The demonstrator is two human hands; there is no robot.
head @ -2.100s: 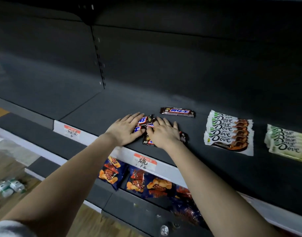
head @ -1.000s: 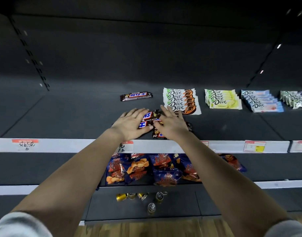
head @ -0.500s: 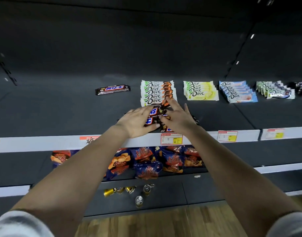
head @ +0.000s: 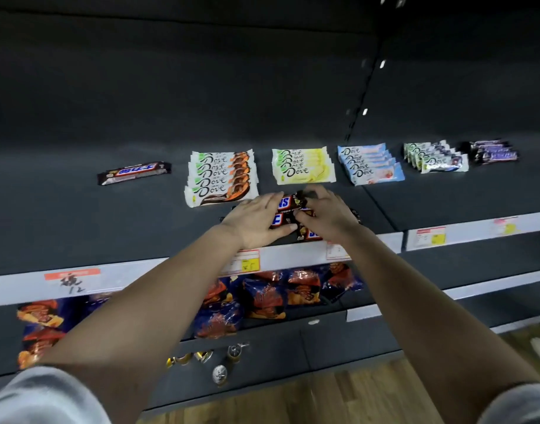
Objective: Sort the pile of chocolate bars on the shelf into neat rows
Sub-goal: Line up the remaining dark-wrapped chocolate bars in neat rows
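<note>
A lone bar (head: 134, 172) lay well left of the hands, long axis crosswise. The left hand (head: 256, 220) pressed flat-fingered on the pile (head: 288, 206), whose bars ran left to right between both hands. The right hand (head: 330, 215) curved over its right end; its grip was unclear.

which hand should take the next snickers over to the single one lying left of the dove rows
Left, probably. The left hand rests on the Snickers pile on the side nearer the lone Snickers bar; the right hand would have to cross over it.
</note>
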